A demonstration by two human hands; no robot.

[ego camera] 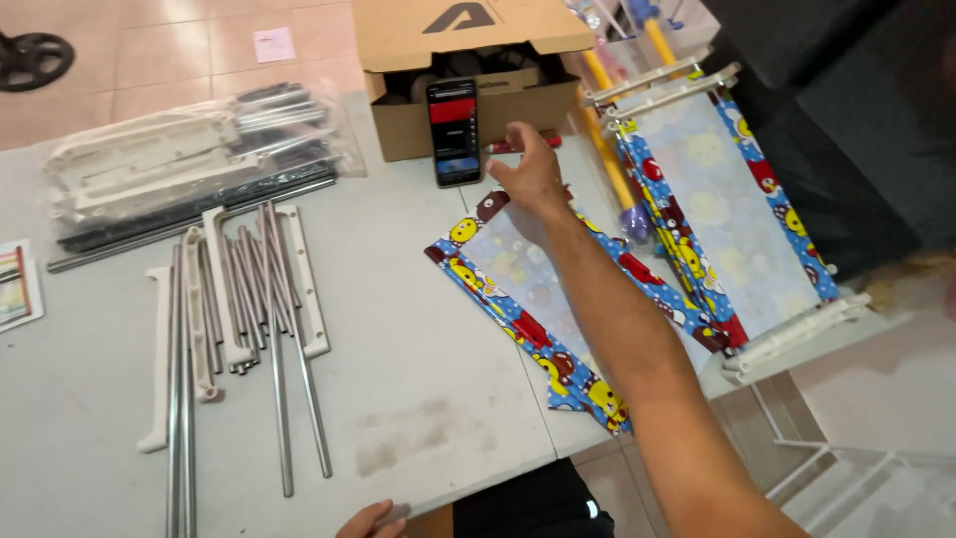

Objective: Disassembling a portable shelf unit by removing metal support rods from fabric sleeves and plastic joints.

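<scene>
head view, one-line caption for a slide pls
Right hand reaches toward a phone leaning on a cardboard box, over patterned fabric.

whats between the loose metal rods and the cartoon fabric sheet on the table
In the head view, only bare grey table lies between the metal rods and the fabric sheet.

Home setting used as an informal assembly area: tiled floor (199,50), grey table (418,339) bearing loose metal rods (279,379), white plastic brackets (157,369), a bagged parts kit (179,159), an open cardboard box (468,60) and patterned fabric panels (717,199).
</scene>
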